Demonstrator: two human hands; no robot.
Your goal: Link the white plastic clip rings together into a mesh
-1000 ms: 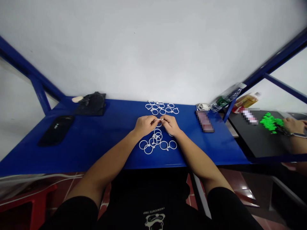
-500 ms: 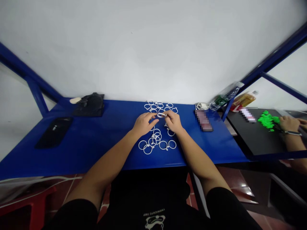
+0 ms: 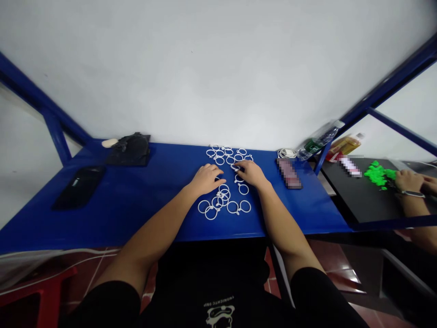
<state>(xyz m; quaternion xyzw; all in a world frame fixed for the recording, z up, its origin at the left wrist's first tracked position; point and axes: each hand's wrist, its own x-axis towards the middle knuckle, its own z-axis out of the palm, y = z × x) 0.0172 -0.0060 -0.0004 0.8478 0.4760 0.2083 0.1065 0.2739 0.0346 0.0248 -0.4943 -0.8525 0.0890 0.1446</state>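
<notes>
Over the blue table, my left hand (image 3: pixel 205 179) is open, fingers loosely spread, with a white curtain ring partly hidden under its fingertips. Opposite it, my right hand (image 3: pixel 251 172) has thumb and index finger at the edge of a white curtain ring (image 3: pixel 235 167), which appears pinched low at the tabletop. Several more curtain rings (image 3: pixel 230 159), each with a small eyelet, lie behind the hands. Nearer to me is another loose group, some overlapping, including a ring (image 3: pixel 210 219) at the front and a pair at its right (image 3: pixel 245 212).
On the blue table (image 3: pixel 164 214), a black pouch-like item (image 3: pixel 79 187) and a dark flat item (image 3: pixel 131 157) lie left. A phone (image 3: pixel 289 173), white cable (image 3: pixel 287 153) and plastic bottle (image 3: pixel 312 146) stand right. Another person's hand (image 3: pixel 408 181) is by green pieces (image 3: pixel 375 174).
The ring held raised between my hands has come down at my right fingers. My left hand has parted from it, moving slightly toward me, and the right hand has shifted slightly right.
</notes>
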